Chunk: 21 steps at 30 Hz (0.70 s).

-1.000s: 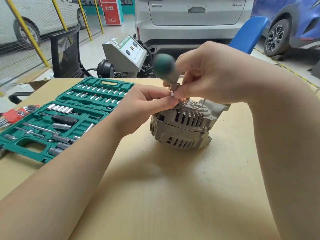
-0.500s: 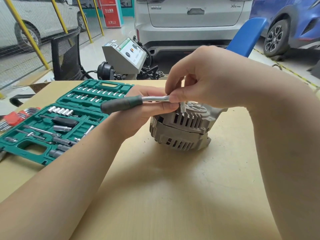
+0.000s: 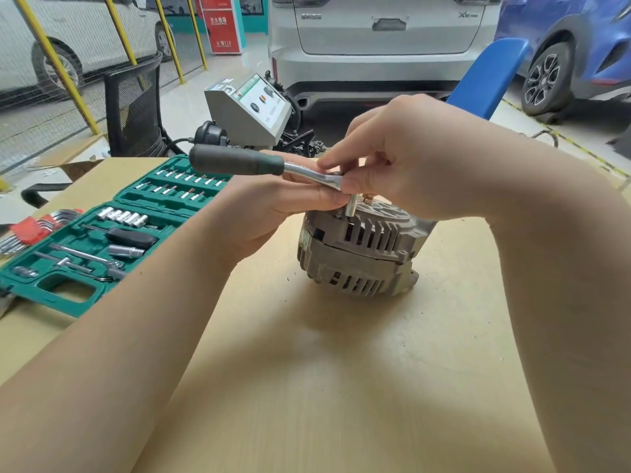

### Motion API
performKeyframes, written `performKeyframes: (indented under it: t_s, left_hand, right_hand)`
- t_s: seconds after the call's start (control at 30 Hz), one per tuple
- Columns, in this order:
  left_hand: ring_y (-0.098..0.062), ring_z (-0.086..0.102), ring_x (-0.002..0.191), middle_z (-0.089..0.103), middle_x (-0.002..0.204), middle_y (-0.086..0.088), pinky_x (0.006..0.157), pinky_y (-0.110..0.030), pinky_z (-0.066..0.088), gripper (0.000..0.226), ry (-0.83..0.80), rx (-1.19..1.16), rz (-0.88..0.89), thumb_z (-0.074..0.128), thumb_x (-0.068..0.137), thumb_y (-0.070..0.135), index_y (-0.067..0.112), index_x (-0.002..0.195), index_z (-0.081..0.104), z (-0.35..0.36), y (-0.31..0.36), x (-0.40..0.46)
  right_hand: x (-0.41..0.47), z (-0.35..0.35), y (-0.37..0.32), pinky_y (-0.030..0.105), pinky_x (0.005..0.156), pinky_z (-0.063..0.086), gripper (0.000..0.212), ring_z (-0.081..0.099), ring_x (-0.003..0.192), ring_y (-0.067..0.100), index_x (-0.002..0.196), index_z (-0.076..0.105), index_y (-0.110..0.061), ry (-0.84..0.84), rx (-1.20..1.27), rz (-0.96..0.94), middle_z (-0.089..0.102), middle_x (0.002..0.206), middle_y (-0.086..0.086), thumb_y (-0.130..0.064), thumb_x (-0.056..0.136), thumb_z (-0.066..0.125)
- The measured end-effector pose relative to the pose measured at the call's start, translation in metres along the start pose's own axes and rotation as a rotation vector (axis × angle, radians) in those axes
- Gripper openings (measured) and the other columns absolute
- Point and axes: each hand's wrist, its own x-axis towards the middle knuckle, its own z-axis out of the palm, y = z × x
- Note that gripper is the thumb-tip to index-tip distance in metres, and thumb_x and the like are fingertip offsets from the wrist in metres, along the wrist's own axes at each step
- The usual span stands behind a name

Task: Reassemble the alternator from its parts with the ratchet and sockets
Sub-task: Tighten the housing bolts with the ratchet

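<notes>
On top of alternator, mid-table: right hand is pinching ratchet head, left hand cradling shaft. Risk: socket sitting crooked, slipping, rounding bolt.

We see bare table in front of the alternator, between the two forearms, and a hand could come in there from the near edge. To the right of the alternator the tabletop also lies bare, beyond the right forearm. On the left the open green socket case fills the table's edge, with red hex keys just beside it. Above the alternator's top the way is blocked: the ratchet lies level across it, held by the left hand and right hand. Behind, a grey machine and a black mesh chair stand close to the far edge.
</notes>
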Motion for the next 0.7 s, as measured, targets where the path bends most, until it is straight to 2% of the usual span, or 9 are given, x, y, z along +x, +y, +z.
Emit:
performKeyframes:
  t_s: [0.07,0.17,0.27,0.4,0.53,0.6,0.7]
  left_hand:
    - [-0.030,0.072,0.117,0.079,0.115,-0.005,0.112,-0.062,0.051,0.027,-0.005,-0.027,0.012,0.078,0.099,0.037,0.017,0.115,0.082,0.000,0.007,-0.001]
    - [-0.042,0.070,0.123,0.077,0.120,-0.020,0.115,-0.061,0.050,0.037,0.065,-0.042,-0.047,0.077,0.096,0.025,-0.003,0.121,0.076,0.000,0.009,-0.003]
    - [-0.046,0.066,0.130,0.073,0.128,-0.028,0.117,-0.061,0.048,0.040,0.074,-0.030,-0.073,0.074,0.096,0.019,-0.008,0.125,0.072,-0.003,0.008,-0.004]
    - [-0.044,0.063,0.134,0.070,0.135,-0.029,0.120,-0.061,0.045,0.045,0.048,-0.018,-0.096,0.072,0.097,0.023,-0.007,0.131,0.070,0.000,0.015,-0.007]
    - [-0.043,0.063,0.134,0.071,0.134,-0.024,0.120,-0.063,0.043,0.052,0.024,0.009,-0.101,0.071,0.095,0.036,-0.001,0.131,0.072,0.004,0.020,-0.008]
    - [-0.037,0.066,0.131,0.074,0.129,-0.020,0.121,-0.061,0.043,0.042,0.000,-0.057,-0.084,0.072,0.095,0.028,0.002,0.127,0.074,0.007,0.024,-0.009]
    - [-0.022,0.068,0.122,0.076,0.120,-0.008,0.117,-0.044,0.047,0.032,-0.038,-0.197,-0.073,0.072,0.091,0.011,0.009,0.122,0.076,0.010,0.028,-0.007]
  right_hand:
    - [0.001,0.000,-0.001,0.029,0.071,0.040,0.024,0.056,0.083,0.010,0.116,0.076,-0.043,0.031,0.006,-0.012,0.068,0.100,-0.015,-0.029,0.098,0.068]
    - [0.002,0.003,-0.002,0.032,0.076,0.042,0.024,0.058,0.088,0.013,0.114,0.077,-0.042,0.018,0.005,-0.015,0.068,0.101,-0.013,-0.026,0.098,0.068]
    - [0.003,0.005,-0.002,0.032,0.078,0.044,0.024,0.059,0.091,0.014,0.113,0.077,-0.042,0.019,0.017,-0.005,0.070,0.101,-0.013,-0.026,0.098,0.068]
    - [0.006,0.008,-0.004,0.036,0.084,0.050,0.025,0.061,0.094,0.018,0.113,0.077,-0.042,0.016,0.013,-0.001,0.071,0.103,-0.010,-0.025,0.100,0.064]
    - [0.004,0.007,-0.003,0.034,0.084,0.047,0.023,0.059,0.094,0.016,0.110,0.076,-0.041,0.002,0.008,-0.004,0.069,0.102,-0.011,-0.024,0.101,0.064]
    - [0.003,0.005,-0.001,0.033,0.083,0.047,0.022,0.060,0.093,0.014,0.110,0.076,-0.041,0.000,0.023,-0.003,0.069,0.100,-0.012,-0.024,0.100,0.065]
    - [0.002,0.004,0.001,0.034,0.084,0.049,0.021,0.061,0.093,0.015,0.110,0.077,-0.039,0.002,0.038,-0.007,0.070,0.098,-0.012,-0.024,0.100,0.066]
